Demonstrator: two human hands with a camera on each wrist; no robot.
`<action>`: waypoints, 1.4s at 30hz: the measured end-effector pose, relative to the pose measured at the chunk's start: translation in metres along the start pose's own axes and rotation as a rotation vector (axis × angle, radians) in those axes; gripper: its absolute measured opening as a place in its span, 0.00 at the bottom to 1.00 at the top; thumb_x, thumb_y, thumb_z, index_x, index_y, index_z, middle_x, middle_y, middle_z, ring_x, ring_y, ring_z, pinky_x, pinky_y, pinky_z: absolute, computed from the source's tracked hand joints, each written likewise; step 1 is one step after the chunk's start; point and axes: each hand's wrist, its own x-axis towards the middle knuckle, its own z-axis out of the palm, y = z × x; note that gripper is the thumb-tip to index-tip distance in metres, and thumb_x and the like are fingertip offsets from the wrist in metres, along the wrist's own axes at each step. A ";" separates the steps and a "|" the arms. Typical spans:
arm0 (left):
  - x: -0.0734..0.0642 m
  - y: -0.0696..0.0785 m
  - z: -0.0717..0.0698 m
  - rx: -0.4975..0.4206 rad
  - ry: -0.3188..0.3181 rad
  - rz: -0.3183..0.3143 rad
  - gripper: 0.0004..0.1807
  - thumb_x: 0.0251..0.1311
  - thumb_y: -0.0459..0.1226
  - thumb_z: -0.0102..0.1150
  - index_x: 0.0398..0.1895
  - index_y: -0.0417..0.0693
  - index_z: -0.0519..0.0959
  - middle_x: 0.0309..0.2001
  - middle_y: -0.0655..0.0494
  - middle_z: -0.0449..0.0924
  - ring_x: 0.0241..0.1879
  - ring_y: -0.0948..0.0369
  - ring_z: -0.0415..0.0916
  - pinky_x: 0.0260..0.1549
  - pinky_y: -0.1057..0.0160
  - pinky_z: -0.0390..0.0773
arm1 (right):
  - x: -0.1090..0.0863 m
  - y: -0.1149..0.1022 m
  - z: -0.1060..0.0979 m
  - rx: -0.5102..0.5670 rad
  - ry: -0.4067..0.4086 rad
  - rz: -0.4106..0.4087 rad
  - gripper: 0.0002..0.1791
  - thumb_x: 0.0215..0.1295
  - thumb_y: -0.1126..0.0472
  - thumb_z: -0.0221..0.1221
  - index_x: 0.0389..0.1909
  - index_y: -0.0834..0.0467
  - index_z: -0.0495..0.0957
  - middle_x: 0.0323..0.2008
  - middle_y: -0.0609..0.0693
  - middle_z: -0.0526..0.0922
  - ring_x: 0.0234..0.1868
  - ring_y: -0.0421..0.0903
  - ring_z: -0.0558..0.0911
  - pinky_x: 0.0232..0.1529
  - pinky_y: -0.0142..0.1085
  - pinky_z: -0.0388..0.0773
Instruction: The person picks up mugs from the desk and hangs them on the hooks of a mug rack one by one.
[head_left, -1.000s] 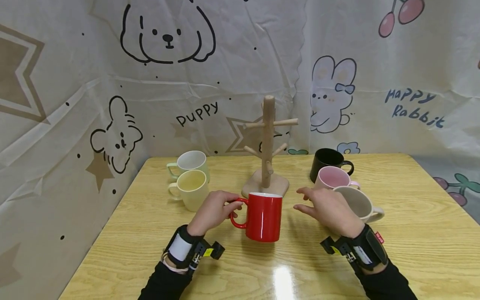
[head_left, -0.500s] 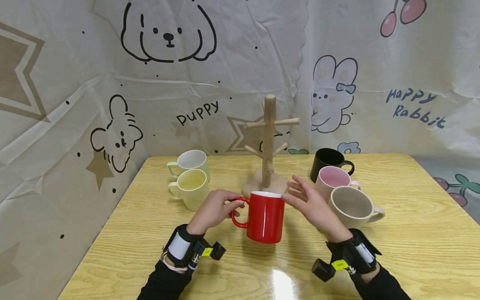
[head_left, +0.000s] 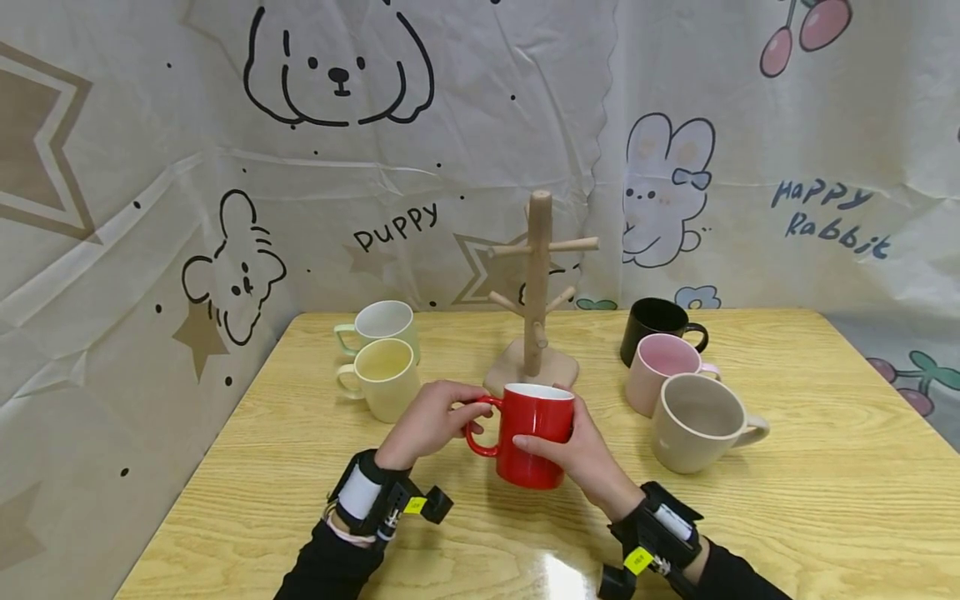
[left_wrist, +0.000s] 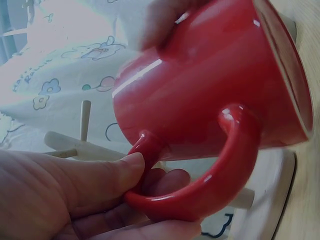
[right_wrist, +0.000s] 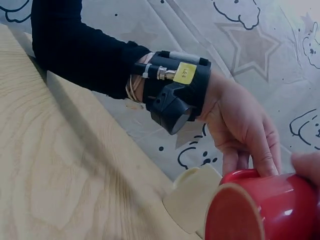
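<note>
A red mug [head_left: 536, 417] with a white inside is held above the table in front of the wooden stand, nearly upright. My left hand [head_left: 431, 421] pinches its handle between thumb and fingers; in the left wrist view the fingers pass through the loop. From the other side my right hand [head_left: 588, 462] grips the mug's body, thumb across the front, its remaining fingers mostly hidden behind. The right wrist view shows the mug's bottom [right_wrist: 232, 215] and part of the right thumb at the edge. Just behind the mug stands the wooden mug tree [head_left: 538, 283], its pegs bare.
On the left stand a pale green mug [head_left: 384, 325] and a yellow mug [head_left: 390, 392]. Black [head_left: 645, 329], pink [head_left: 645, 387] and beige [head_left: 686, 442] mugs stand close together on the right. A printed cloth [head_left: 480, 108] hangs behind the wooden table [head_left: 300, 492].
My right hand has moved left from beside the beige mug and taken hold of the red mug's body. The left hand keeps its pinch on the handle; the mug has shifted slightly right.
</note>
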 end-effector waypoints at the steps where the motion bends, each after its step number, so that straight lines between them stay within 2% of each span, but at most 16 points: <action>1: 0.000 0.000 0.001 -0.014 -0.009 0.000 0.10 0.59 0.35 0.56 0.42 0.42 0.81 0.38 0.47 0.83 0.26 0.63 0.79 0.29 0.66 0.80 | 0.000 0.001 0.000 0.001 0.006 0.000 0.41 0.51 0.61 0.65 0.63 0.54 0.51 0.57 0.55 0.67 0.56 0.53 0.68 0.50 0.44 0.74; 5: 0.002 0.000 0.003 -0.070 -0.036 -0.008 0.10 0.59 0.36 0.56 0.41 0.41 0.81 0.38 0.44 0.82 0.27 0.63 0.79 0.30 0.64 0.81 | 0.001 0.001 -0.002 0.012 0.024 0.007 0.40 0.49 0.64 0.65 0.61 0.55 0.53 0.56 0.55 0.68 0.55 0.53 0.68 0.48 0.44 0.75; 11: 0.002 0.002 0.004 -0.093 -0.009 -0.068 0.11 0.58 0.37 0.58 0.41 0.43 0.81 0.39 0.44 0.82 0.28 0.62 0.80 0.32 0.63 0.81 | 0.001 -0.002 -0.004 0.022 0.009 0.000 0.40 0.49 0.66 0.64 0.61 0.56 0.53 0.56 0.56 0.68 0.54 0.53 0.69 0.48 0.43 0.75; 16: 0.001 0.003 0.000 -0.025 0.030 -0.069 0.12 0.57 0.42 0.59 0.41 0.47 0.81 0.37 0.53 0.83 0.32 0.61 0.79 0.34 0.65 0.78 | 0.000 -0.004 -0.007 0.032 0.012 -0.007 0.40 0.49 0.67 0.63 0.61 0.57 0.52 0.56 0.57 0.68 0.54 0.53 0.69 0.48 0.43 0.74; 21: -0.002 0.001 -0.009 -0.008 0.100 -0.062 0.14 0.58 0.44 0.58 0.42 0.47 0.81 0.39 0.54 0.83 0.36 0.60 0.79 0.36 0.64 0.79 | -0.003 -0.007 -0.013 0.060 0.048 -0.009 0.41 0.50 0.68 0.62 0.63 0.56 0.50 0.58 0.56 0.65 0.56 0.52 0.67 0.50 0.43 0.74; 24: -0.006 -0.001 -0.013 0.047 0.147 -0.065 0.14 0.57 0.44 0.59 0.42 0.45 0.81 0.40 0.54 0.83 0.37 0.60 0.79 0.37 0.64 0.78 | -0.003 -0.009 -0.018 0.087 0.060 -0.026 0.41 0.52 0.69 0.61 0.64 0.55 0.48 0.59 0.55 0.63 0.57 0.52 0.65 0.51 0.42 0.73; 27: -0.009 -0.005 -0.014 0.109 0.160 -0.047 0.13 0.56 0.43 0.60 0.40 0.44 0.82 0.39 0.54 0.83 0.37 0.61 0.79 0.38 0.63 0.78 | -0.004 -0.011 -0.022 0.110 0.063 -0.051 0.41 0.53 0.70 0.59 0.65 0.55 0.47 0.60 0.55 0.62 0.57 0.51 0.64 0.50 0.40 0.73; 34: -0.012 -0.013 -0.014 0.155 0.170 -0.015 0.11 0.56 0.42 0.61 0.38 0.45 0.82 0.35 0.55 0.83 0.37 0.61 0.79 0.37 0.63 0.78 | -0.003 -0.014 -0.025 0.175 0.091 -0.102 0.41 0.54 0.72 0.57 0.65 0.55 0.47 0.59 0.53 0.62 0.57 0.50 0.64 0.49 0.38 0.72; 38: -0.013 -0.014 -0.014 0.159 0.161 -0.014 0.11 0.56 0.41 0.61 0.39 0.45 0.81 0.34 0.54 0.83 0.36 0.61 0.79 0.37 0.62 0.78 | 0.000 -0.012 -0.023 0.273 0.118 -0.139 0.38 0.55 0.72 0.56 0.63 0.52 0.48 0.57 0.49 0.63 0.57 0.49 0.64 0.50 0.39 0.73; 42: -0.014 -0.014 -0.015 0.173 0.119 -0.036 0.12 0.55 0.41 0.61 0.39 0.44 0.80 0.34 0.53 0.83 0.33 0.62 0.79 0.33 0.65 0.77 | 0.004 -0.007 -0.019 0.382 0.153 -0.161 0.35 0.57 0.71 0.55 0.62 0.50 0.50 0.56 0.47 0.65 0.58 0.47 0.64 0.51 0.38 0.73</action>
